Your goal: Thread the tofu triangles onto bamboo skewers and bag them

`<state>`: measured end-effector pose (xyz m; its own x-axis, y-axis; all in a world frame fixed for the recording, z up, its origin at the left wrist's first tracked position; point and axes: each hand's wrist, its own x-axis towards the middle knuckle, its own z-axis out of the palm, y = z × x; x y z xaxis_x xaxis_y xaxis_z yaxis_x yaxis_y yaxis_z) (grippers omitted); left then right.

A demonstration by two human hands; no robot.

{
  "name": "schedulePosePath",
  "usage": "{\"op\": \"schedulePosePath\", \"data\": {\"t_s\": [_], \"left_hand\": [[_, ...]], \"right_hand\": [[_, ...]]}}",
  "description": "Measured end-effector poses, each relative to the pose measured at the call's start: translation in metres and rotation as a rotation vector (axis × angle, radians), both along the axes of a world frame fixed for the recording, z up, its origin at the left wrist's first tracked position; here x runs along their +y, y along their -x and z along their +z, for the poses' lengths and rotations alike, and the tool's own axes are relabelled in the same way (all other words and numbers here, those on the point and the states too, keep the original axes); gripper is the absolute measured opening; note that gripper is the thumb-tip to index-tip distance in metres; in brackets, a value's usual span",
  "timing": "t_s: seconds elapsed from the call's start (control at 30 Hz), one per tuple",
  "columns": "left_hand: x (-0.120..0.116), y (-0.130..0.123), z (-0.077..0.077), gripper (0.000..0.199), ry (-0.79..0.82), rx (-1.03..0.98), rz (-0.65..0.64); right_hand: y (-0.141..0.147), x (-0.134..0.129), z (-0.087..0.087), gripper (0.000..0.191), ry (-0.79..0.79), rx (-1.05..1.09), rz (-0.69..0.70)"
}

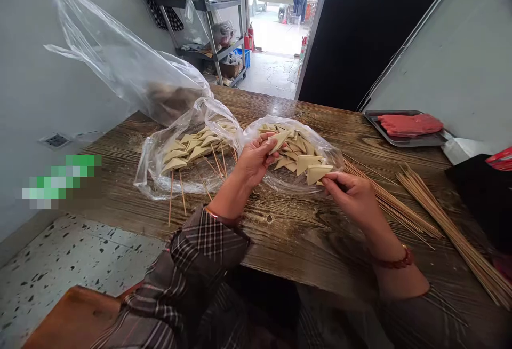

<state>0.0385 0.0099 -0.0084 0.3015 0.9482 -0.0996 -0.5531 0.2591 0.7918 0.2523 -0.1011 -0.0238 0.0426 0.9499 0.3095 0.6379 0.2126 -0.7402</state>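
Observation:
My left hand (pixel 256 159) is closed, pinching one tan triangular tofu piece (pixel 280 140) above the right-hand plastic bag (pixel 332 151). At that bag's near right side, the thumb and forefinger of my right hand (pixel 352 194) are pinched at the lower edge of another tofu triangle (pixel 319 172). A further triangle stands close behind that one; whether a skewer runs through them I cannot tell. More loose triangles (pixel 298 143) fill the bag. On the left, a second open bag (pixel 146 170) holds tofu triangles (pixel 198 151), with several thin wooden skewers (pixel 182 194) sticking out towards me.
Bundles of bare skewers (pixel 448 221) lie on the wooden table (pixel 280 247) at the right. Behind them is a black tray (pixel 404 138) with pinkish-red packs (pixel 410 124). A large clear bag (pixel 132 66) rises at the left. A shelf cart (pixel 216 50) stands beyond, beside the doorway.

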Motion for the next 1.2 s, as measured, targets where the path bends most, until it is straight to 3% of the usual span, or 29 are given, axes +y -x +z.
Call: {"op": "schedulePosePath", "data": {"t_s": [0.3,0.73,1.2], "left_hand": [[-0.0032,0.0013,0.0036,0.012,0.008,-0.003,0.043],[-0.0046,0.0000,0.0016,0.009,0.011,0.003,0.005],[-0.0047,-0.0009,-0.0018,0.016,-0.045,0.039,0.026]], "right_hand": [[0.0040,-0.0031,0.0001,0.025,0.012,-0.025,0.027],[0.0044,-0.0006,-0.0033,0.027,-0.028,-0.036,0.016],[0.0038,-0.0014,-0.0043,0.026,-0.008,-0.045,0.000]]}}
